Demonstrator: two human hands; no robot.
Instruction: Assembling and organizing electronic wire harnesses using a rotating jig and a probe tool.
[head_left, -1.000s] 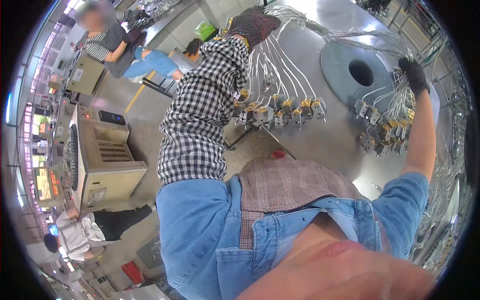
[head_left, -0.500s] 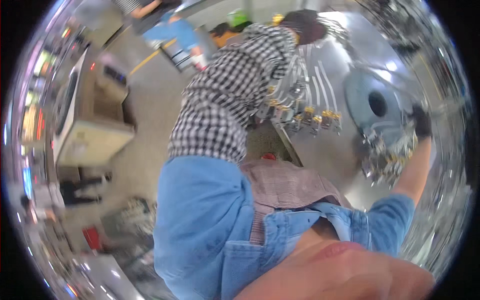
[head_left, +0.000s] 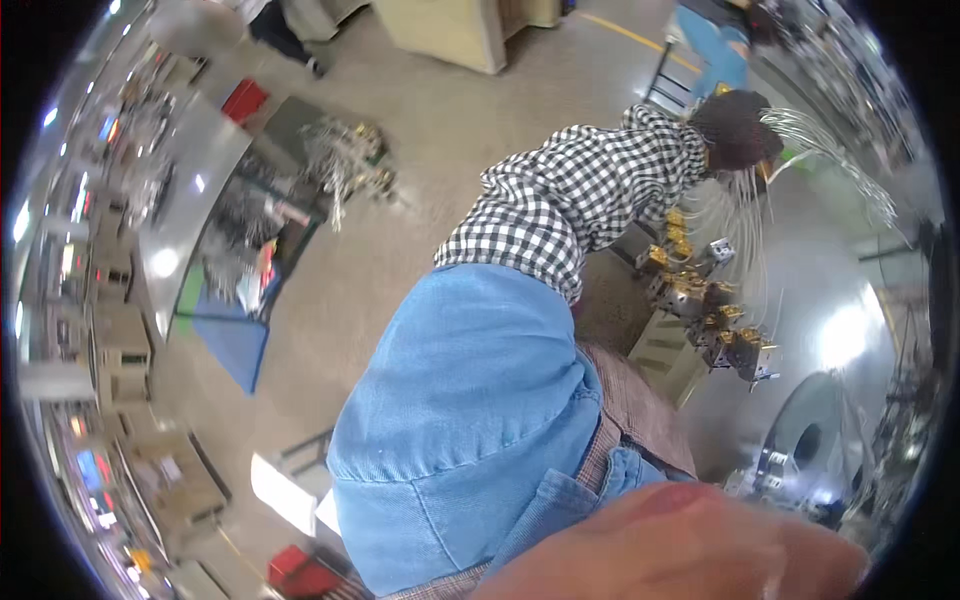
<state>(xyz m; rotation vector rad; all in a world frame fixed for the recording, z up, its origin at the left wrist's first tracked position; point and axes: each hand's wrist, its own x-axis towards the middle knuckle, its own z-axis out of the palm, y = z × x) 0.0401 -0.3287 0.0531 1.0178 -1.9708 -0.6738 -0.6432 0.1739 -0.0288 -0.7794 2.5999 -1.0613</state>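
My left hand (head_left: pixel 738 130), in a dark glove and a checked sleeve, is closed around a bundle of thin white cables (head_left: pixel 742 225). Loose cable ends (head_left: pixel 835 155) stick out past the fist to the right. Below it, several gold and silver metal connector pieces (head_left: pixel 700 305) hang at the other ends, by the edge of a shiny metal table (head_left: pixel 800 270). My right hand does not show.
On the table at right lies a grey round disc (head_left: pixel 845 420) with a dark hole, metal parts beside it. To the left, a cart (head_left: pixel 225 300) carries cables, and another cable heap (head_left: pixel 345 160) is nearby. A red bin (head_left: pixel 245 100) and another person (head_left: pixel 715 45) are farther off.
The view has swung, bringing the left-hand carts into sight. The left hand keeps the cable bundle and appears farther right. The right hand, earlier by the disc, has left the picture.
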